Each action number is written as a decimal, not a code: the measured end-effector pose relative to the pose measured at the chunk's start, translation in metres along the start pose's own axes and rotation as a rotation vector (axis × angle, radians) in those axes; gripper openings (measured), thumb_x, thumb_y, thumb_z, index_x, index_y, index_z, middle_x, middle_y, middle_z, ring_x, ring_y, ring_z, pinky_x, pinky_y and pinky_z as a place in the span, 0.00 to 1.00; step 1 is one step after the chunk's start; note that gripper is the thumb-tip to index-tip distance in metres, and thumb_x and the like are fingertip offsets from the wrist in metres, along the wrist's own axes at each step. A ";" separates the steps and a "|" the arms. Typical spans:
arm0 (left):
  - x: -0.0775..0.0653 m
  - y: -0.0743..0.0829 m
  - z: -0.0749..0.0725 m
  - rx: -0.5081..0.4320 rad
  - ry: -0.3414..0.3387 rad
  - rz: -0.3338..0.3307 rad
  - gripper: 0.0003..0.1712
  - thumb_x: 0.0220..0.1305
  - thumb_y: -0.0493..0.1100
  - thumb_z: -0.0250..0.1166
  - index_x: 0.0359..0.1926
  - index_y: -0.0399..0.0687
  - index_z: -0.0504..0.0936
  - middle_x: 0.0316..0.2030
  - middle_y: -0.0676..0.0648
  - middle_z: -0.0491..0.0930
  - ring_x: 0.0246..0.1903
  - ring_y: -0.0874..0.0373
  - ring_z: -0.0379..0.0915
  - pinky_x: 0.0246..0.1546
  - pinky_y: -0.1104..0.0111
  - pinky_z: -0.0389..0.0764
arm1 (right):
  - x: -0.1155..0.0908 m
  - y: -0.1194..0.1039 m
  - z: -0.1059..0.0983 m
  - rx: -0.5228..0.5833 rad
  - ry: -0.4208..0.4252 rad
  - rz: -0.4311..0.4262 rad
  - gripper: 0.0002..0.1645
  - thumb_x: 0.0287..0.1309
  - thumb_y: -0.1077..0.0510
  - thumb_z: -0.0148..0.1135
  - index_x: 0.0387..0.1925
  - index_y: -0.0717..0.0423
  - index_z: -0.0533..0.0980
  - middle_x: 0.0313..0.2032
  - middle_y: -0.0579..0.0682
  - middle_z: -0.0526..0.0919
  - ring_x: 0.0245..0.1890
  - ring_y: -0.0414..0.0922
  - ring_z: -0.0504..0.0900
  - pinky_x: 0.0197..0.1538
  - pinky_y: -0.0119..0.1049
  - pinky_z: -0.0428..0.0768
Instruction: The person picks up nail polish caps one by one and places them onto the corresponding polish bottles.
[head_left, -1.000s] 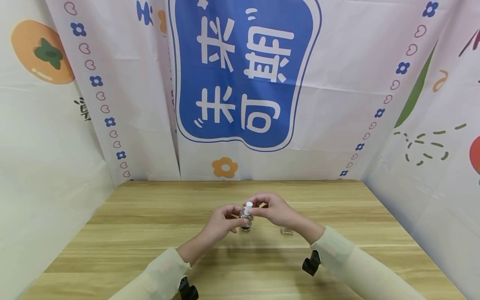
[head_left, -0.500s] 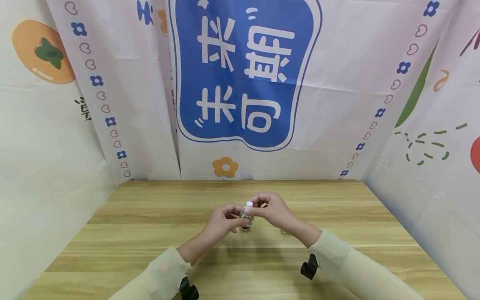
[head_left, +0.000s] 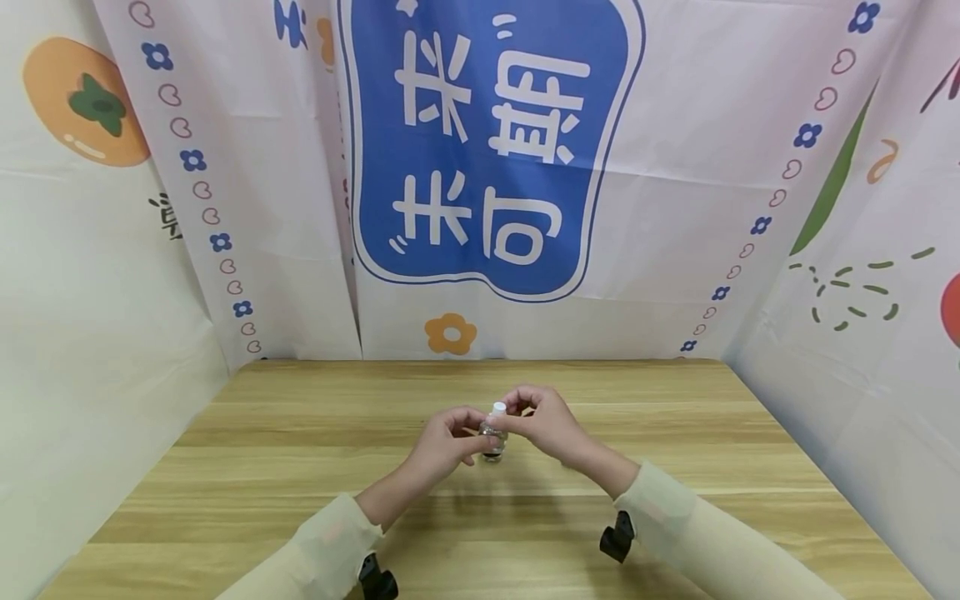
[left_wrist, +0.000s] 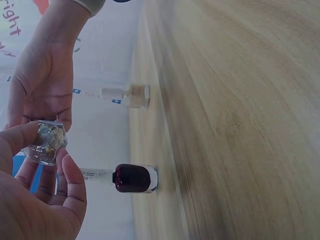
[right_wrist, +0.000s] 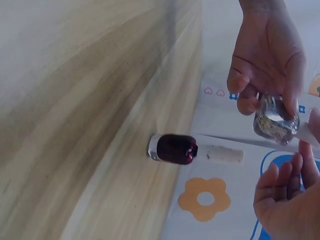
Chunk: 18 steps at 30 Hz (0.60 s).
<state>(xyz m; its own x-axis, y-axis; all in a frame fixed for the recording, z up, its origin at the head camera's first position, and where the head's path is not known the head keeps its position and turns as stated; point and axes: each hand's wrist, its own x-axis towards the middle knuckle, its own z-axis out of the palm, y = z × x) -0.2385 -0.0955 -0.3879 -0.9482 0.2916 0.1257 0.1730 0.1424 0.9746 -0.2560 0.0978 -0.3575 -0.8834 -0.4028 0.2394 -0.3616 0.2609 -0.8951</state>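
Observation:
My left hand (head_left: 438, 446) grips a small clear glass nail polish bottle (left_wrist: 48, 142) with silvery glitter inside, fingers and thumb on its sides. Its white cap (head_left: 498, 408) points up, pinched between the thumb and fingers of my right hand (head_left: 551, 422). Both hands are above the table. A dark red nail polish bottle (right_wrist: 176, 149) with a white cap stands upright on the table nearby. Another clear nail polish bottle (left_wrist: 136, 95) with a pale cap stands farther to the right in the left wrist view; my right forearm hides it in the head view.
The wooden table (head_left: 315, 417) carries the bottles. Printed white cloth (head_left: 660, 275) hangs behind the table and along both sides. A black wrist camera (head_left: 617, 537) hangs below the right sleeve, another camera (head_left: 377, 579) below the left.
My right wrist and sleeve have shifted slightly left, covering the clear bottle in the head view. The right fingers sit a little differently on the cap. My left hand stays in place.

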 end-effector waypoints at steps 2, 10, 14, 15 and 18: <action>0.001 -0.001 0.000 -0.001 0.001 0.001 0.14 0.58 0.42 0.72 0.43 0.39 0.82 0.36 0.48 0.83 0.32 0.55 0.76 0.28 0.67 0.78 | 0.004 0.008 -0.003 -0.007 -0.042 -0.005 0.09 0.57 0.59 0.69 0.38 0.59 0.81 0.31 0.47 0.79 0.35 0.47 0.75 0.35 0.35 0.76; 0.001 -0.002 -0.001 -0.008 -0.004 0.010 0.15 0.58 0.42 0.72 0.42 0.38 0.82 0.36 0.48 0.82 0.34 0.51 0.76 0.28 0.67 0.78 | 0.011 0.011 -0.017 -0.020 -0.244 -0.105 0.18 0.63 0.62 0.63 0.54 0.62 0.78 0.38 0.51 0.79 0.41 0.48 0.76 0.40 0.38 0.81; 0.002 -0.004 -0.001 -0.002 -0.018 0.010 0.15 0.58 0.42 0.72 0.42 0.38 0.82 0.36 0.47 0.82 0.32 0.54 0.75 0.27 0.68 0.78 | 0.011 0.010 -0.018 -0.033 -0.283 -0.103 0.16 0.64 0.63 0.62 0.52 0.60 0.79 0.39 0.51 0.80 0.40 0.48 0.77 0.41 0.38 0.81; 0.002 -0.004 -0.001 -0.001 -0.021 0.008 0.15 0.58 0.42 0.72 0.42 0.38 0.82 0.36 0.47 0.82 0.32 0.55 0.75 0.27 0.68 0.78 | 0.011 0.009 -0.018 -0.035 -0.281 -0.096 0.15 0.64 0.63 0.62 0.51 0.60 0.80 0.39 0.51 0.80 0.40 0.48 0.77 0.41 0.38 0.81; 0.002 -0.005 -0.002 0.001 -0.026 0.004 0.15 0.58 0.42 0.72 0.43 0.37 0.82 0.37 0.48 0.82 0.32 0.56 0.75 0.28 0.68 0.78 | 0.010 0.008 -0.016 -0.045 -0.254 -0.077 0.12 0.63 0.63 0.62 0.48 0.59 0.81 0.38 0.50 0.81 0.40 0.49 0.77 0.42 0.42 0.81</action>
<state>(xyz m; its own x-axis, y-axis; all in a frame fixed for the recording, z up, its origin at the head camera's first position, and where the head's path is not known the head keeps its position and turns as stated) -0.2417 -0.0972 -0.3919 -0.9405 0.3163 0.1244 0.1766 0.1420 0.9740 -0.2729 0.1095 -0.3561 -0.7517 -0.6286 0.1995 -0.4430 0.2571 -0.8589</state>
